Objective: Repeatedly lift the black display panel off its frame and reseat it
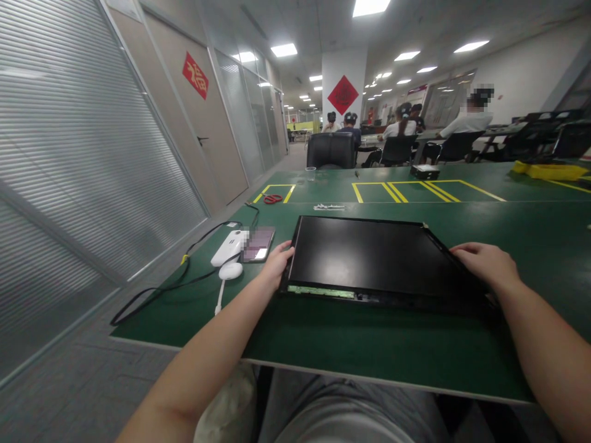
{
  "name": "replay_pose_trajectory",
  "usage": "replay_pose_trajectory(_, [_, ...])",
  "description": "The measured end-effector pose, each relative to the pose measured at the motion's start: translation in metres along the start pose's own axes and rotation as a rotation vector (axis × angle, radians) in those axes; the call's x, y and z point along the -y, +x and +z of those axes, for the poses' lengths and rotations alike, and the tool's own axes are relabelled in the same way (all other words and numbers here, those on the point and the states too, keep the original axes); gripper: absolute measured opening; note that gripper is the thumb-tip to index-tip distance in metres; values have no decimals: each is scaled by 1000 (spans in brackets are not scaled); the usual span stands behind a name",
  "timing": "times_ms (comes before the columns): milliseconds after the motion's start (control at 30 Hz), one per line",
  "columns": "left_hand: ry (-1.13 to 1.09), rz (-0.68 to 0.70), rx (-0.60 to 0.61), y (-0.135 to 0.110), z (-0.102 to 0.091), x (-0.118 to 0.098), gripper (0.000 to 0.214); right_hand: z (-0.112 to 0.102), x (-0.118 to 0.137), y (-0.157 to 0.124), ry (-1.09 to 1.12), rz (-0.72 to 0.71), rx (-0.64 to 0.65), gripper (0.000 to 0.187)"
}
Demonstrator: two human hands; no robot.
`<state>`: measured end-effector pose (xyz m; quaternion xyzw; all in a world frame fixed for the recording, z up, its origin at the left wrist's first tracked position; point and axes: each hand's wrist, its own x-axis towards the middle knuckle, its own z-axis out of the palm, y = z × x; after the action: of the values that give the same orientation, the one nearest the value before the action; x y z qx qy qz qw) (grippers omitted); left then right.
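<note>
A black display panel with a dark screen lies face up above the green table, in front of me. Along its near edge runs a strip of pale green circuit board. My left hand grips the panel's left edge, thumb on top and the other fingers mostly hidden. At the right edge, my right hand holds the frame, its fingertips over the rim. Whether the panel rests on the table or is slightly raised, I cannot tell.
Left of the panel lie a phone, a white power bank, a white rounded case and a black cable. Farther back are red-handled scissors, small white parts, a black box and a yellow tray. Several people sit beyond.
</note>
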<state>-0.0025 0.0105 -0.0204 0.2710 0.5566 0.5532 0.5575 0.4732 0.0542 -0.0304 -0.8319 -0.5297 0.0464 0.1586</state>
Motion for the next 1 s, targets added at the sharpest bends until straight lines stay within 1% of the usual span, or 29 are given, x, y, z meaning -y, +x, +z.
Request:
replay_pose_trajectory(167, [-13, -14, 44, -2, -1, -1, 75, -1, 2, -1, -2, -8, -21, 40])
replay_pose_trajectory(233, [-12, -19, 69, -3, -1, -1, 76, -1, 1, -1, 9, -15, -28, 39])
replay_pose_trajectory(333, [-20, -1, 110, -3, -2, -2, 65, 0, -1, 1, 12, -18, -26, 39])
replay_pose_trajectory(433, [-24, 48, 149, -3, -2, -2, 51, 0, -1, 2, 5, -28, -27, 39])
replay_pose_trajectory(600, [28, 160, 127, -4, 0, -1, 38, 0, 0, 1, 3, -28, -35, 39])
replay_pose_trajectory(767, [12, 138, 132, -10, 3, -5, 38, 0, 1, 0, -1, -18, 10, 40])
replay_pose_trajectory(867, [-8, 128, 142, -11, 5, -6, 36, 1, 0, 1, 7, -29, -7, 40])
replay_pose_trajectory(1000, [-29, 139, 122, -7, 2, -3, 27, 1, 1, 0, 18, -41, -22, 39])
